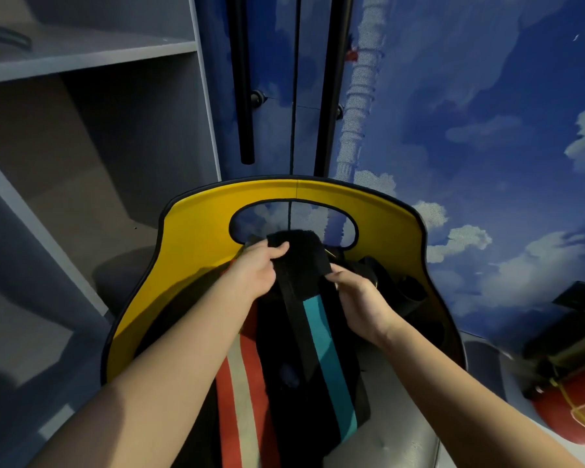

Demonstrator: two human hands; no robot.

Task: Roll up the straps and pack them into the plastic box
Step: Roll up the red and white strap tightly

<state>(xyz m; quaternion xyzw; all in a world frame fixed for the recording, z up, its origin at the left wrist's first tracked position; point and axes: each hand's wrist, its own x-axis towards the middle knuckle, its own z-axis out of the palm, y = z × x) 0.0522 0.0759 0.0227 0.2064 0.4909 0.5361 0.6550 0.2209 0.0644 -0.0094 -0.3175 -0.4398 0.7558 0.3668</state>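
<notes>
A black strap (299, 265) lies over the top of a yellow chair back (196, 244), just below its oval cut-out. My left hand (259, 268) grips the strap's left edge, thumb on top. At the strap's right edge my right hand (358, 298) pinches it. A narrow black band runs down from between the hands over a black cushion with a teal stripe (321, 336) and an orange and cream stripe (240, 383). More dark straps (385, 282) lie bunched on the seat to the right. No plastic box is in view.
Grey open shelves (81, 55) stand at the left. Behind the chair are blue cupboard doors (453, 113) printed with clouds and fitted with long black handles (244, 96). A red and black object (574, 400) sits at the lower right.
</notes>
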